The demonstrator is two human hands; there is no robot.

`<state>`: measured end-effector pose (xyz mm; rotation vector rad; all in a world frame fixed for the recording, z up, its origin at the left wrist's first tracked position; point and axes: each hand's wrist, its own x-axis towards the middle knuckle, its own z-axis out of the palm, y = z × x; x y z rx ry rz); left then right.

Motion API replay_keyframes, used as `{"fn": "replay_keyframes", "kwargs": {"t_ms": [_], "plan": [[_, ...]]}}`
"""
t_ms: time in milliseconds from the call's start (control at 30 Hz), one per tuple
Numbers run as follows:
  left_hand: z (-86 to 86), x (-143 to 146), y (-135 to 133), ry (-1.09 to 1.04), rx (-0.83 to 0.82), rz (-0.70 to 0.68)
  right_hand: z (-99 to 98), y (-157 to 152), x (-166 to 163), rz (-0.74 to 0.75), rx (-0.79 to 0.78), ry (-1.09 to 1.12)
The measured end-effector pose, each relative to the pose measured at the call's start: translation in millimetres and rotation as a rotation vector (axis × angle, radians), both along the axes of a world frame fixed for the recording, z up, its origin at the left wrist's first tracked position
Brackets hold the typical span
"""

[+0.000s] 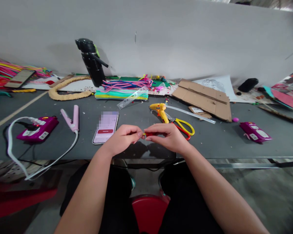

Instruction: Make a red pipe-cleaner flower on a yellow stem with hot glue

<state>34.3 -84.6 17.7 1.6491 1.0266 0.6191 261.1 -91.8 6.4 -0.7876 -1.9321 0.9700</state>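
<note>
Both hands meet over the front edge of the grey table, fingertips close together. Between them is a small red and yellow piece (pixel 149 134), mostly hidden by the fingers, so I cannot tell its kind. My left hand (pixel 124 138) pinches its yellow end between thumb and forefinger. Around the red part, the thumb and fingers of my right hand (pixel 169 137) are closed. A yellow glue gun (pixel 161 111) lies just beyond the right hand. Scissors with red and yellow handles (pixel 185 126) lie partly behind that hand. Left of my left hand is a phone (pixel 105 127) with its screen lit.
A pink flat iron (pixel 74 118) and a purple power strip (pixel 39 130) lie at left. Behind are a black bottle (pixel 92 65), bundled pipe cleaners (pixel 122 94), a clear ruler (pixel 133 97) and cardboard (pixel 202 99). Another purple power strip (pixel 255 132) sits at right.
</note>
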Motion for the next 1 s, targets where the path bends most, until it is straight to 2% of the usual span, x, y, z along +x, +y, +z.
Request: {"fn": "replay_keyframes", "kwargs": {"t_ms": [733,867,1000], "plan": [[0.9,0,-1,-0.042,-0.012,-0.009,9.0,-6,-6,-0.014,-0.053,0.022],[0.6,-1,-1,-0.044,-0.019,-0.001,4.0,-5,-4,-0.005,-0.107,0.057],[0.1,-1,-1,-0.042,-0.008,0.017,-2.4,-3,0,0.055,-0.228,0.092]]}}
